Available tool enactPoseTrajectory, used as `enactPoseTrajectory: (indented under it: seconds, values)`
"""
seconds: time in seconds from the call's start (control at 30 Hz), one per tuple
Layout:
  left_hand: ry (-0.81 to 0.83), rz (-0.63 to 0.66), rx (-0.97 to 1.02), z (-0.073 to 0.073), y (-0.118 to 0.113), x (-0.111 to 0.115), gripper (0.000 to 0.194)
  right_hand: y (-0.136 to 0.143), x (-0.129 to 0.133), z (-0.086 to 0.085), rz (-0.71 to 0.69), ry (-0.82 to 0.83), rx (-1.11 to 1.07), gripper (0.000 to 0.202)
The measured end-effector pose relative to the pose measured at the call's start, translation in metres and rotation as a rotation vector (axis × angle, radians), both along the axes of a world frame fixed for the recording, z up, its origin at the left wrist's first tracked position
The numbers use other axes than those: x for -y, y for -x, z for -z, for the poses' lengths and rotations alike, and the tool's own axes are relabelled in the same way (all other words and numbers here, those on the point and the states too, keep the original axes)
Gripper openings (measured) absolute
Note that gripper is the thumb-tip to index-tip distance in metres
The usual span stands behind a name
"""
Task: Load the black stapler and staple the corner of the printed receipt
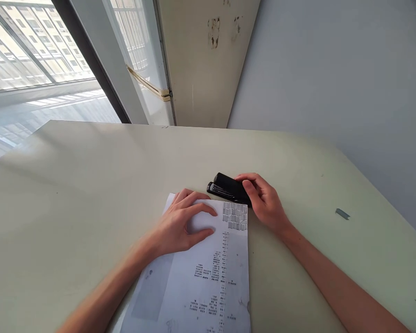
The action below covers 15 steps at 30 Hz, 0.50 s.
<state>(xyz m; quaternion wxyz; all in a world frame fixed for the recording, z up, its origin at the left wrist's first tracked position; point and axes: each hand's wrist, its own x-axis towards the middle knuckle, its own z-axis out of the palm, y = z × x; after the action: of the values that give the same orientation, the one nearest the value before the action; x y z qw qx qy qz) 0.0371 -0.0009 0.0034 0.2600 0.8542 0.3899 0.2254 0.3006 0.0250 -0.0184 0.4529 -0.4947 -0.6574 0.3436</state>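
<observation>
A printed sheet of paper (208,277), perhaps the top one of a stack, lies on the pale table. My left hand (182,222) rests on its upper part, fingers spread and nothing held. Just beyond the paper's top edge is a black stapler (229,187), its jaw end pointing left. My right hand (261,199) grips the stapler's right end, thumb on the near side and fingers behind it. The stapler's lower right part sits close to the paper's top right corner; I cannot tell whether they touch.
A small grey strip (342,213), like a row of staples, lies on the table (90,194) to the right. Beyond the table's far edge are a window (31,51), a worn door panel (204,69) with a handle (149,84) beside it, and a grey wall (333,69).
</observation>
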Motion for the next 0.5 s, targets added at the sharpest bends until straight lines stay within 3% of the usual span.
enactPoseTrajectory:
  seconds: [0.2, 0.5]
  values:
    - [-0.042, -0.048, 0.125, -0.0051, -0.0006, 0.0010, 0.017, 0.0007, 0.0017, -0.0044, 0.060, -0.082, -0.078, 0.026]
    - [-0.275, -0.156, 0.238, -0.0056, 0.0007, 0.0046, 0.030, -0.0049, 0.0077, -0.0098, -0.142, -0.127, -0.034, 0.023]
